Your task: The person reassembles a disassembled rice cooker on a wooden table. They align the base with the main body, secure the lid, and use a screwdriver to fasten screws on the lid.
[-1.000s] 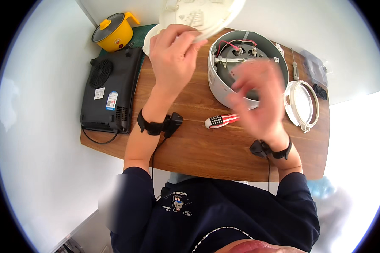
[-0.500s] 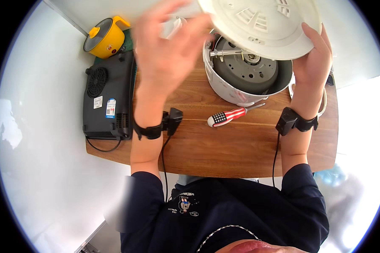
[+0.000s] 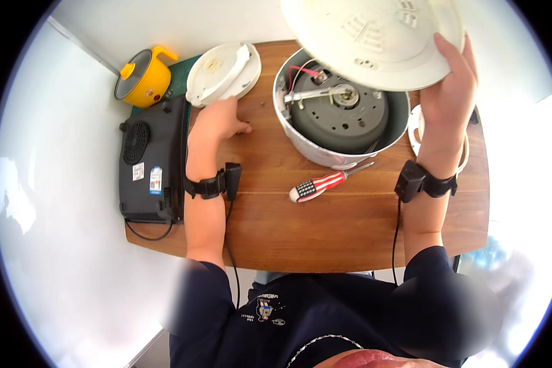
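Grasping the round off-white plastic cover by its rim, the right hand is holding it above the open grey cylindrical housing, presumably for clearance, while the left hand is sitting beside the round white lid, its grip indiscernible.

- Two hands show: one left hand and one right hand.
- Two black wrist straps show, one per arm.
- Two black cables are visible.
- There is one cream slotted disc.
- There is one round housing.
- There is one screwdriver.
- One handled white lid shows.
- There is one yellow pot.
- One black appliance bears two stickers.
- There is one table.
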Tool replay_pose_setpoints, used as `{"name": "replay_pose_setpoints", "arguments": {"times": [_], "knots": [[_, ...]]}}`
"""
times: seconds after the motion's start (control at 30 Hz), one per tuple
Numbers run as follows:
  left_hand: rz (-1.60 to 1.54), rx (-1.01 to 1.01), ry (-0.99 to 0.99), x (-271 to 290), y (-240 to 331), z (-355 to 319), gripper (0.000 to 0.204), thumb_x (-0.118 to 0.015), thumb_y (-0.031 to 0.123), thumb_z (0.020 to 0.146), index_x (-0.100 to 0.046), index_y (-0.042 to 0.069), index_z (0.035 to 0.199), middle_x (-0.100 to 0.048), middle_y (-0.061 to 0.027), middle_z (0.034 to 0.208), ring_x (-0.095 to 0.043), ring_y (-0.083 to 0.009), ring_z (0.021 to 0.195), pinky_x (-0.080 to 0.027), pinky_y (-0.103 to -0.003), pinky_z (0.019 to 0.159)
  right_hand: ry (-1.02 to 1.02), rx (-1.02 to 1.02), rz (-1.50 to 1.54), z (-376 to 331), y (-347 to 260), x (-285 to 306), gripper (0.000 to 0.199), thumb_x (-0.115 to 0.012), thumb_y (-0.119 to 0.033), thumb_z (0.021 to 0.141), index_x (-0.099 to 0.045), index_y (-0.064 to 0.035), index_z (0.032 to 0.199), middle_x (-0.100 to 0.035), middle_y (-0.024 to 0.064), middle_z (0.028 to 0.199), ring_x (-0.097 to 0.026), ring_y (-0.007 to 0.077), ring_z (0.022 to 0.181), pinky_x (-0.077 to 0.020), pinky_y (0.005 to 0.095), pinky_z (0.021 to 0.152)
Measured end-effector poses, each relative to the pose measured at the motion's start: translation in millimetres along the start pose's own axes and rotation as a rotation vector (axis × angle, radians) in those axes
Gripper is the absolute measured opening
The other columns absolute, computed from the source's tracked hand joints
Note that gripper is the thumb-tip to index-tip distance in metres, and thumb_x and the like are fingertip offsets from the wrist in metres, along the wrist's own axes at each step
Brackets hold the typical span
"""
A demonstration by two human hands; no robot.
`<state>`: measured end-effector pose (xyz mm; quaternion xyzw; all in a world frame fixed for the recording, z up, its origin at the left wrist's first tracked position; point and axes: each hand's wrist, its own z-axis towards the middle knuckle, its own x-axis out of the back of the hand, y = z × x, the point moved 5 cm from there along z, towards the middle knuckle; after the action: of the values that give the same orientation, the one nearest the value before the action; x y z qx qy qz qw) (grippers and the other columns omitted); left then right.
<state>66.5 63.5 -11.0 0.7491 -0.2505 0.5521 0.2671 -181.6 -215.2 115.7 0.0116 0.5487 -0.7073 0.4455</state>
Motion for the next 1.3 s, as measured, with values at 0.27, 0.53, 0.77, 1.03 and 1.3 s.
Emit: {"name": "replay_pose_setpoints", "arguments": {"times": [0.27, 0.53, 0.77, 1.03, 1.3], "knots": [[-0.287, -0.282, 0.225, 44, 13, -17, 0.027, -0.076, 0.000, 0.079, -0.065, 0.001, 0.104, -0.066, -0.0164, 0.119, -0.066, -0.0308, 0.108, -0.053, -0.037, 0.089, -0.019, -0.016, -0.038, -8, -11, -18, 0.048, -0.050, -0.004, 0.098, -0.047, 0.0079, 0.145, -0.059, 0.0229, 0.136, -0.059, 0.0319, 0.126, -0.0497, 0.0414, 0.105], [-1.062, -0.973, 0.794, 142, 64, -100, 0.043, -0.055, -0.014, 0.089, -0.058, -0.004, 0.131, -0.059, -0.0239, 0.137, -0.062, -0.0308, 0.124, -0.051, -0.044, 0.107, -0.142, -0.059, 0.004, -20, -12, -35, 0.051, -0.048, -0.006, 0.100, -0.042, 0.0070, 0.149, -0.058, 0.0229, 0.137, -0.060, 0.0306, 0.126, -0.0513, 0.0402, 0.104], [-1.361, -0.961, 0.914, 142, 72, -86, 0.045, -0.063, -0.006, 0.098, -0.053, -0.005, 0.141, -0.065, -0.0202, 0.135, -0.066, -0.0271, 0.124, -0.053, -0.034, 0.103, -0.096, -0.010, -0.169, -32, -17, -47, 0.053, -0.051, -0.007, 0.099, -0.044, 0.0034, 0.150, -0.061, 0.0183, 0.138, -0.059, 0.0257, 0.127, -0.0482, 0.0366, 0.107], [-1.467, -0.805, 0.979, 132, 71, -69, 0.049, -0.074, -0.012, 0.087, -0.052, -0.001, 0.130, -0.071, -0.0168, 0.119, -0.070, -0.0231, 0.111, -0.058, -0.033, 0.095, -0.115, 0.151, -0.290, -40, -20, -50, 0.051, -0.050, -0.008, 0.098, -0.046, 0.0044, 0.148, -0.062, 0.0188, 0.136, -0.060, 0.0255, 0.125, -0.0492, 0.0359, 0.106], [-1.122, -0.917, 1.066, 131, 73, -74, 0.048, -0.076, -0.004, 0.090, -0.053, 0.001, 0.132, -0.071, -0.0191, 0.122, -0.069, -0.0161, 0.100, -0.055, -0.026, 0.085, -0.075, 0.168, -0.244, -41, -27, -46, 0.052, -0.050, -0.008, 0.098, -0.043, 0.0047, 0.149, -0.061, 0.0215, 0.135, -0.063, 0.0294, 0.124, -0.0546, 0.0374, 0.101]]}}
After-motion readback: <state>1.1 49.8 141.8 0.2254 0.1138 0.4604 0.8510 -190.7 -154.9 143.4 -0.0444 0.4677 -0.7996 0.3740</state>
